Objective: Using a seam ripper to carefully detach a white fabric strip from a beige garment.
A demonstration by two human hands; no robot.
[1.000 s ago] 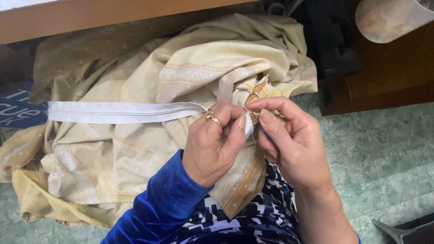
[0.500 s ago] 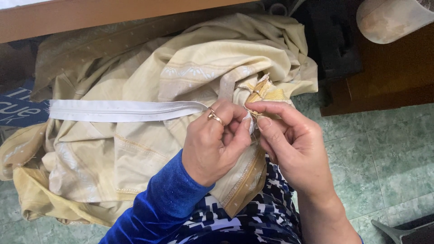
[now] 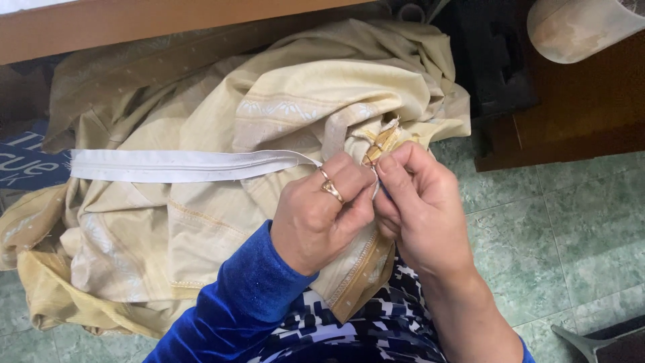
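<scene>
A large cream-yellow garment (image 3: 201,202) with pale woven bands lies heaped over my lap and the floor. A long white zipper tape (image 3: 175,165) runs across it from the left to my hands. My left hand (image 3: 322,215), wearing gold rings and a blue velvet sleeve, pinches the zipper's end against a gold-trimmed fabric edge (image 3: 379,141). My right hand (image 3: 420,208) presses close against the left, fingertips pinched on the same fabric edge. What sits between the fingertips is hidden.
A wooden edge (image 3: 134,23) runs along the top. A dark wooden cabinet (image 3: 578,114) stands at the right with a pale rounded object (image 3: 578,27) above it. Green marbled floor tiles (image 3: 557,228) lie to the right. A dark object (image 3: 605,339) pokes in at the bottom right.
My hands have closed tighter together over the fabric edge; the right fingers have curled in toward the left thumb. The garment and zipper have barely shifted.
</scene>
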